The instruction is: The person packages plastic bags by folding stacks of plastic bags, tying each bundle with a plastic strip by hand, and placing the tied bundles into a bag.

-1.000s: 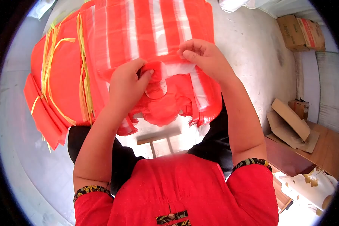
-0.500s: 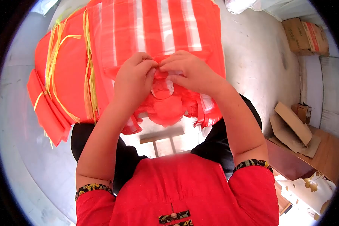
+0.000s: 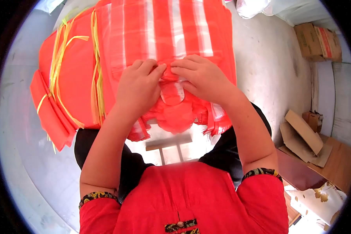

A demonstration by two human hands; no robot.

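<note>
A thick stack of red plastic bags [image 3: 140, 43] with whitish stripes lies in front of me, its cut handle ends toward my lap. Near that edge my left hand [image 3: 141, 84] pinches the red film with bent fingers. Just to the right, my right hand [image 3: 201, 78] also has its fingers closed on the film. A small fold of red film shows between the two hands, which do not touch. Below them is a rounded flap [image 3: 172, 93] with a pale border. Yellow strings [image 3: 97, 74] lie along the stack's left side.
A folded red bundle [image 3: 52, 111] tied with yellow string sits at the left. Cardboard boxes [image 3: 316, 41] stand at the back right. An opened cardboard piece [image 3: 302, 136] rests on a brown wooden surface [image 3: 341, 160] at the right. My knees are below the stack.
My right hand, earlier raised apart at the right, has come in beside my left hand and closed on the film. The view has shifted slightly, so the stack appears further right.
</note>
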